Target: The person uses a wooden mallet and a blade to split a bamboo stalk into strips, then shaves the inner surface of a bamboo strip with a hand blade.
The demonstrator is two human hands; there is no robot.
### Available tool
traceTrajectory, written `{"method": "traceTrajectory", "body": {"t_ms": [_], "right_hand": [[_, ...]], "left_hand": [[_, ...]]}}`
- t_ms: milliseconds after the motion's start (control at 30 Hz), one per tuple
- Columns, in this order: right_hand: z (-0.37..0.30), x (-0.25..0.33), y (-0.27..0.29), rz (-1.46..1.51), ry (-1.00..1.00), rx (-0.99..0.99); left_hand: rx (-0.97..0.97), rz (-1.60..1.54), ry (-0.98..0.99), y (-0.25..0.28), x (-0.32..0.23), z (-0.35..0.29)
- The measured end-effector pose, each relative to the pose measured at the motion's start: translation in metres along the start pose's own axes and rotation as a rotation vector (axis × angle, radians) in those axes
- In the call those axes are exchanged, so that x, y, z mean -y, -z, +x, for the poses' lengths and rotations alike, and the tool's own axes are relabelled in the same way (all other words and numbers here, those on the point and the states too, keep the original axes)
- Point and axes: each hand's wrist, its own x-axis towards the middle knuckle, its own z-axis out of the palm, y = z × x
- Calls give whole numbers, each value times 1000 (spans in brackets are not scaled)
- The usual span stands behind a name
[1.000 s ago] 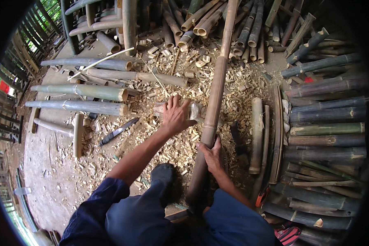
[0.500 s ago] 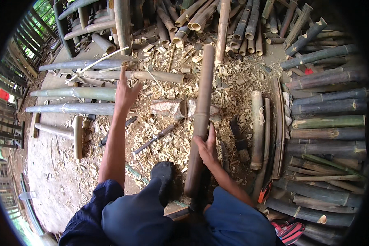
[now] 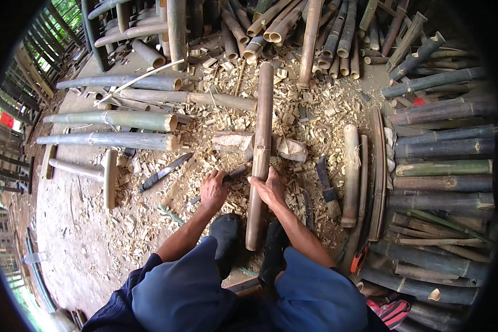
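Observation:
A brown bamboo pole (image 3: 263,122) stretches away in front of me, lying across the notch of a rough wooden block (image 3: 232,143). My right hand (image 3: 270,189) grips it from the right side, thumb on top; the fingertips are partly hidden. Left of the pole, my left hand (image 3: 213,189) is closed around a chisel (image 3: 237,173). Its dark handle sticks out toward the pole, and a bit of narrow blade shows on the other side. A knife with a black handle (image 3: 165,172) lies on the ground to the left. Another curved knife (image 3: 326,185) rests right of the block.
Pale wood chips (image 3: 299,119) cover the ground around the block. Bamboo poles (image 3: 108,141) lie at the left, beside a small bamboo frame (image 3: 110,178). Stacked bamboo (image 3: 442,181) fills the right side, near an orange-handled tool (image 3: 359,259). A bamboo post (image 3: 310,44) stands at the back.
My left hand has dropped from the far left poles and closed on the chisel. The bamboo pole has shifted slightly left and settled over the block's notch, my right hand still on it.

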Motion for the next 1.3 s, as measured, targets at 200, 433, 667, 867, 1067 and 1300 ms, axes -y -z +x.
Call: {"method": "traceTrajectory", "body": {"t_ms": [200, 433, 667, 867, 1067, 1300], "right_hand": [[17, -1, 30, 134, 78, 151], [1, 0, 16, 167, -21, 165], [-7, -35, 14, 70, 75, -39], [-25, -89, 91, -132, -87, -384], [-12, -130, 173, -806, -182, -115], [45, -90, 200, -598, -63, -124]], "left_hand": [[181, 57, 109, 6, -14, 17], [268, 248, 97, 6, 2, 35], [319, 16, 197, 17, -20, 39], [-120, -601, 393, 72, 35, 60], [112, -1544, 620, 136, 18, 161], [128, -1738, 597, 121, -35, 212]]}}
